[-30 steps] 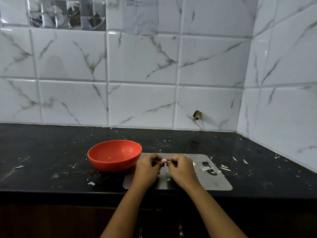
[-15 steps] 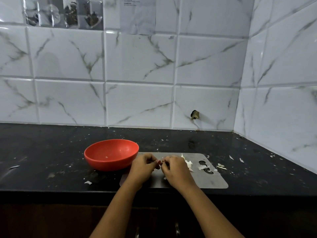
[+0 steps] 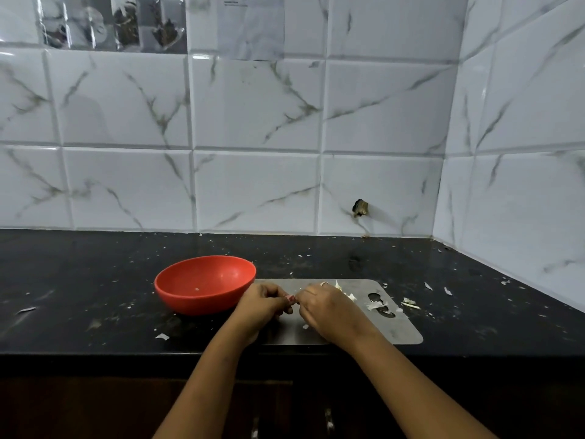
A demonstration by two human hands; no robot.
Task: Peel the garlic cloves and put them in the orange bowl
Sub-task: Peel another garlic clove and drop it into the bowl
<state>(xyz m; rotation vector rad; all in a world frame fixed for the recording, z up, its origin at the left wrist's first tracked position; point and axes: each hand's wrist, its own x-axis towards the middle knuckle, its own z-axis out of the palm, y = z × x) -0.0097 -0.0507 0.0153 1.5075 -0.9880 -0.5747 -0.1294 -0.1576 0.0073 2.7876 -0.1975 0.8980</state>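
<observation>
The orange bowl (image 3: 196, 304) stands left of centre on the black worktop (image 3: 79, 280), just beside the metal board (image 3: 399, 331), and holds only a small white fleck. At centre frame the left hand (image 3: 262, 304) and right hand (image 3: 326, 307) meet over the board with fingers curled, pinching a garlic clove (image 3: 290, 299) that the fingertips largely hide. Peel scraps (image 3: 375, 305) lie at the board's right end.

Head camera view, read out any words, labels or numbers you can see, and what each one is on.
Paper sheet on the wall tiles: a few printed lines at its top, too small and blurred to read.
Photo sheet beside it: pictures only, no readable text.
Orange bowl and metal board: no markings visible.
</observation>
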